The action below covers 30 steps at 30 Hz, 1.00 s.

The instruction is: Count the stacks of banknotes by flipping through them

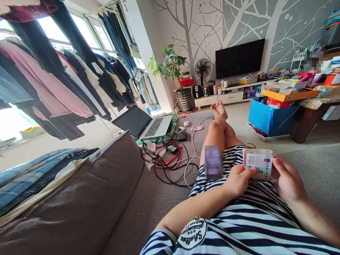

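A stack of banknotes [259,163], with a 5 printed on the top one, is held above my lap. My left hand [238,180] grips its left side, thumb across the front. At the stack's right edge is my right hand [288,179], its thumb and fingers closed at the upper right corner of the notes. A blurred purple rectangular item [213,162] lies on my thigh, left of the stack. Under both hands spreads the black-and-white striped garment [255,216] I wear.
On the grey sofa [156,194] to my left lie tangled cables [172,166] and an open laptop [155,127]. A brown cushion [114,170] stands nearer. At right are a blue box [272,118] and a cluttered table [305,117]. Clothes [50,81] hang at left.
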Available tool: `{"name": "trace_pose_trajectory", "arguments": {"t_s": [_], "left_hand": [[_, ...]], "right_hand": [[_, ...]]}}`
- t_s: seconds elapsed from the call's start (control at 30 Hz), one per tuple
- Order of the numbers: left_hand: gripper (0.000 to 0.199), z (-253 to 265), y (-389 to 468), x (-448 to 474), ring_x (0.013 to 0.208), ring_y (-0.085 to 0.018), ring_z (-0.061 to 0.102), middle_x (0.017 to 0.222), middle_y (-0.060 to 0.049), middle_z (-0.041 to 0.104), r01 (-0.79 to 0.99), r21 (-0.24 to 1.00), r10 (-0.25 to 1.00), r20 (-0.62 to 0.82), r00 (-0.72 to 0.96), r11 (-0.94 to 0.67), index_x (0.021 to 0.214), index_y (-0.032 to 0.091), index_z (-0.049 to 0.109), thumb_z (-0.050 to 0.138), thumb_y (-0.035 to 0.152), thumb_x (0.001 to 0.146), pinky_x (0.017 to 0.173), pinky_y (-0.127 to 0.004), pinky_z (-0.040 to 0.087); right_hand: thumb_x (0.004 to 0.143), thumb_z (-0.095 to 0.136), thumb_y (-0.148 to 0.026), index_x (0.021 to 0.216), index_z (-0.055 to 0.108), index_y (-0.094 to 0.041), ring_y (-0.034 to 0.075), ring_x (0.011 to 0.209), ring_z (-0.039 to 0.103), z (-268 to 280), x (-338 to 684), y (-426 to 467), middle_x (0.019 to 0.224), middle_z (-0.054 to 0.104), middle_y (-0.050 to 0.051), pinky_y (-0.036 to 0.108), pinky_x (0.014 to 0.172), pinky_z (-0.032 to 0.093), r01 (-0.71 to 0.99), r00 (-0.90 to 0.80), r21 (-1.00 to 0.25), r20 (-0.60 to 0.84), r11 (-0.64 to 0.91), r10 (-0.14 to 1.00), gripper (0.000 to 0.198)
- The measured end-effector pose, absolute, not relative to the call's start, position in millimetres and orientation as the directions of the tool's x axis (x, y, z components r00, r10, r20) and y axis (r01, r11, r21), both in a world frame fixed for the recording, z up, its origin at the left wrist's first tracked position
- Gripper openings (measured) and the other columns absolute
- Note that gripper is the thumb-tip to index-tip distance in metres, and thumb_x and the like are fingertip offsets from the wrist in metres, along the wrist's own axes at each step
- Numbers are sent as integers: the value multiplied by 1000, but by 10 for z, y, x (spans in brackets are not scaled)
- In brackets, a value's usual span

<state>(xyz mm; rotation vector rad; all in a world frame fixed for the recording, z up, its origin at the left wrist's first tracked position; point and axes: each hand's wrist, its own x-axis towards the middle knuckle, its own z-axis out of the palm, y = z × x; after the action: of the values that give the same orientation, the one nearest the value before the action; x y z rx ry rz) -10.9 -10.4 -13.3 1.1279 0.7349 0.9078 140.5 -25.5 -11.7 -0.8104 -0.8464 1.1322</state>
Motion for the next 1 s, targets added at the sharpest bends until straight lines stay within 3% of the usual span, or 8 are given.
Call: {"name": "trace_pose_trajectory", "arguments": {"t_s": [0.4, 1.0], "left_hand": [[80, -137, -108, -95, 83, -24, 65, 97, -12, 75, -215, 963, 886, -45, 462, 161, 102, 10, 75, 77, 76, 55, 69, -32, 50], [74, -132, -110, -109, 92, -28, 67, 103, -13, 75, -198, 967, 881, -49, 470, 159, 106, 11, 74, 75, 70, 61, 73, -35, 50]], "right_hand": [[67, 89, -51, 86, 74, -23, 24, 85, 74, -104, 1366, -252, 85, 77, 1, 30, 72, 63, -459, 276, -859, 106, 228, 955, 36], [71, 87, -50, 87, 74, -24, 28, 93, 73, -59, 1351, -279, 88, 77, 2, 34, 78, 63, -469, 254, -857, 99, 212, 962, 34]]}}
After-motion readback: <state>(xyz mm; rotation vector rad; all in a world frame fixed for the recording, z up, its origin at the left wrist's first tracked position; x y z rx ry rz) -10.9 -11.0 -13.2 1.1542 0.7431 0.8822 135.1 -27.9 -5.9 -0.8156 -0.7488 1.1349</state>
